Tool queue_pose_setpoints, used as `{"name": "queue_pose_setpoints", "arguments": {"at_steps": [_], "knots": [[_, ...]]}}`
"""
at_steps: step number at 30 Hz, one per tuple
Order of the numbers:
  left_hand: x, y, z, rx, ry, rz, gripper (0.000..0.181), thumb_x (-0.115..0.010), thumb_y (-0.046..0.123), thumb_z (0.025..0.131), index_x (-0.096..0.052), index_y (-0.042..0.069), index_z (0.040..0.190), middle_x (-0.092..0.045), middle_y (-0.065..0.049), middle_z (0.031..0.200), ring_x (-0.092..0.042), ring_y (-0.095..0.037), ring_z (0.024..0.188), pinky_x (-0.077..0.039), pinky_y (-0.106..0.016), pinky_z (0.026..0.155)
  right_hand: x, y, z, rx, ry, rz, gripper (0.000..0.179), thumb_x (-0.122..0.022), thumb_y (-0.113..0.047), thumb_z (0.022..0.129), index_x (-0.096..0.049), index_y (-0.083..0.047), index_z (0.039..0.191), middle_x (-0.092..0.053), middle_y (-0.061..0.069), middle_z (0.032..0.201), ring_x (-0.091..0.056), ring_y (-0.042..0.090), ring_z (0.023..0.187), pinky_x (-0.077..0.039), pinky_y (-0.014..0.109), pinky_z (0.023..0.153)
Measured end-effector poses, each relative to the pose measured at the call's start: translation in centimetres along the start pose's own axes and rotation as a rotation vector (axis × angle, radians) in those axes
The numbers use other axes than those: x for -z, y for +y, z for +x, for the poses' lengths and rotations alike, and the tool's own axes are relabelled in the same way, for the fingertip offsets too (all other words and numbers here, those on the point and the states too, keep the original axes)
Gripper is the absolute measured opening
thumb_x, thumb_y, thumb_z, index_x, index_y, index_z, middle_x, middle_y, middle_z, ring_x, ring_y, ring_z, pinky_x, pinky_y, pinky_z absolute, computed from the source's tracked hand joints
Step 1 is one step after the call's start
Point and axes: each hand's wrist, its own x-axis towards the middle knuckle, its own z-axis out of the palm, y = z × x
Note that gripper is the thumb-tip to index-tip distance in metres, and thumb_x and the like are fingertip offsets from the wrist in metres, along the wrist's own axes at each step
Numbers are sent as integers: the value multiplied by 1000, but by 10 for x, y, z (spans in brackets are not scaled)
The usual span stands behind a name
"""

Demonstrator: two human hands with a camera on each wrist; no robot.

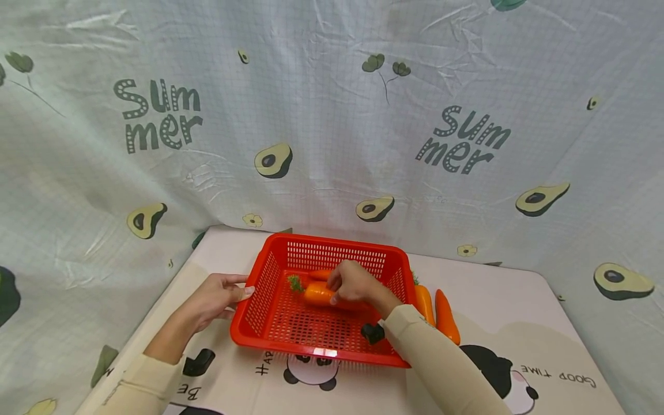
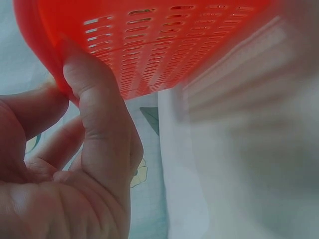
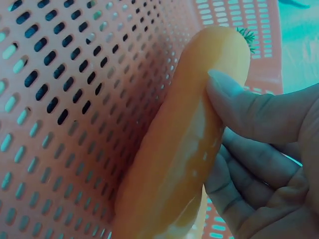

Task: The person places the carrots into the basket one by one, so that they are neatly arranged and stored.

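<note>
A red plastic basket (image 1: 290,347) with slotted walls stands on the table. My left hand (image 1: 212,300) grips its left rim, the thumb and fingers pinching the edge in the left wrist view. Inside the basket, my right hand (image 1: 355,282) holds an orange carrot (image 1: 317,294) with a green leafy top pointing left. Its thumb presses on the carrot's thick end in the right wrist view, with the fingers on the other side. Behind that carrot lies a second carrot (image 1: 320,274) in the basket, partly hidden by the right hand.
Right of the basket, two more carrots lie on the table, one against the basket wall (image 1: 425,302) and one farther right (image 1: 447,318). The pale tablecloth (image 1: 524,323) has panda prints and lettering. A white printed curtain (image 1: 321,115) hangs behind and at both sides.
</note>
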Motion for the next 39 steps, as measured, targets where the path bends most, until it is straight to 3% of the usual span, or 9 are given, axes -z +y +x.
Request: {"name": "queue_pose_setpoints", "arguments": {"at_steps": [10,19,25,39], "knots": [[-1,1,0,15,7,10,59,-64,23,104,-46,-9,150,-74,-21,117,-73,-21,86,-65,-36,72,-2,-4,-2,41,-54,-104,15,-80,-2,87,-82,-4,102,-80,4,94,-69,13,81,-64,36,87],[0,2,0,6,-4,7,59,-63,22,105,-44,-11,151,-74,-21,116,-73,-20,86,-66,-37,72,9,0,-8,46,62,84,15,-81,1,85,-81,3,99,-80,9,89,-74,14,79,-64,32,77],[0,2,0,2,-8,3,59,-63,21,105,-44,-12,151,-75,-20,115,-74,-20,86,-66,-38,72,30,6,-19,-38,162,256,18,-80,2,85,-81,2,103,-80,11,92,-77,18,80,-66,36,78],[-1,1,2,5,-10,12,61,-63,23,105,-44,-9,152,-73,-23,120,-74,-20,87,-66,-37,72,76,27,-57,-133,248,318,22,-74,3,90,-78,3,111,-80,17,103,-78,31,95,-65,42,87]]}}
